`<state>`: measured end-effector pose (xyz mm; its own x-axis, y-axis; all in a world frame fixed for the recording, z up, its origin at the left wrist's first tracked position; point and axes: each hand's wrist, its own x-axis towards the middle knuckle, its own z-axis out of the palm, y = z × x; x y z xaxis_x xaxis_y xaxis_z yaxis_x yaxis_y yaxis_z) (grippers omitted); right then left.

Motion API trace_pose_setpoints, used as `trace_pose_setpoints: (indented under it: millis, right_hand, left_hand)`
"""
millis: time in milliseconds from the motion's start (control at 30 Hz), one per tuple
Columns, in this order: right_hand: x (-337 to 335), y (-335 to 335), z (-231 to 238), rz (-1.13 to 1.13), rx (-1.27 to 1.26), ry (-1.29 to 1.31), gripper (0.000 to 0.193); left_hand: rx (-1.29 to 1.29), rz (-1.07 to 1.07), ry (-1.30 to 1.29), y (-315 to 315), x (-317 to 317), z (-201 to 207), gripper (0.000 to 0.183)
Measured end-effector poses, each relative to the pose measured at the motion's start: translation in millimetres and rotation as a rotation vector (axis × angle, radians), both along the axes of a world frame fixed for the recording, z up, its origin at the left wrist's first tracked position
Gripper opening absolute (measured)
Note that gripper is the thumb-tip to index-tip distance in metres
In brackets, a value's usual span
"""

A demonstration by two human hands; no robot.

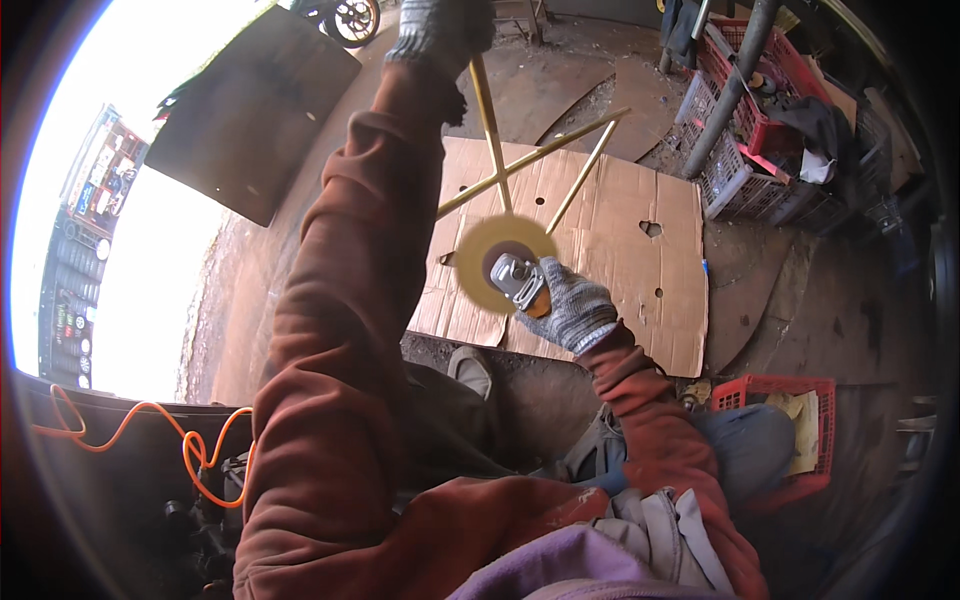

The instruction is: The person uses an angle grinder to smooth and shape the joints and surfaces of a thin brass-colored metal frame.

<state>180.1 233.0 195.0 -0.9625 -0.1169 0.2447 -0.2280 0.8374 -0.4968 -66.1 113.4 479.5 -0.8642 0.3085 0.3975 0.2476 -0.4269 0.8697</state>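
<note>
My right hand (575, 308), in a grey knitted glove, is closed round an angle grinder (518, 278). The grinder carries a wide, round yellowish disc (480, 245) with a darker centre, its surface smooth as if blurred by spin. Beyond it lies a frame of thin gold-coloured metal bars (488, 120) that cross near the disc. The disc covers the lower end of one bar; whether they touch I cannot tell. My left hand (440, 35), gloved too, is stretched far forward and closed on the upper part of that bar, partly cut by the picture's top edge.
Flattened brown cardboard (620, 260) with several holes lies under the work. Stacked plastic crates (740, 170) stand at the far right beside a metal post (735, 90). A red basket (825, 430) is near my right knee. An orange cable (200, 460) coils at the left.
</note>
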Motion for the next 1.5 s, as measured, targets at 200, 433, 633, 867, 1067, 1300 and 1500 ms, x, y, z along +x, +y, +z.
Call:
trace_pose_setpoints:
  millis: [200, 433, 633, 867, 1067, 1300, 1500]
  right_hand:
    - [6, 1, 2, -0.037, -0.010, -0.080, 0.083]
    - [0, 7, 11, -0.073, -0.049, -0.105, 0.083]
    - [-6, 12, -7, -0.079, -0.110, -0.022, 0.083]
    - [-10, 19, 1, -0.108, -0.122, -0.020, 0.083]
    - [-17, 18, 1, -0.151, -0.127, -0.045, 0.082]
    - [-22, 18, -4, -0.149, -0.143, 0.092, 0.085]
    - [-21, 21, -4, -0.130, -0.178, 0.082, 0.087]
  left_hand:
    - [-0.242, 0.399, 0.167, 38, 15, 17, 0.047]
    - [-0.343, 0.478, 0.173, 55, 17, 20, 0.047]
    - [-0.331, 0.260, 0.020, 43, 22, 16, 0.046]
    - [-0.324, 0.483, 0.114, 34, 1, 4, 0.049]
    - [-0.435, 0.575, 0.103, 31, -9, 4, 0.052]
    - [-0.308, 0.391, 0.046, 33, 5, 7, 0.052]
    - [-0.291, 0.421, -0.008, 35, 8, 7, 0.052]
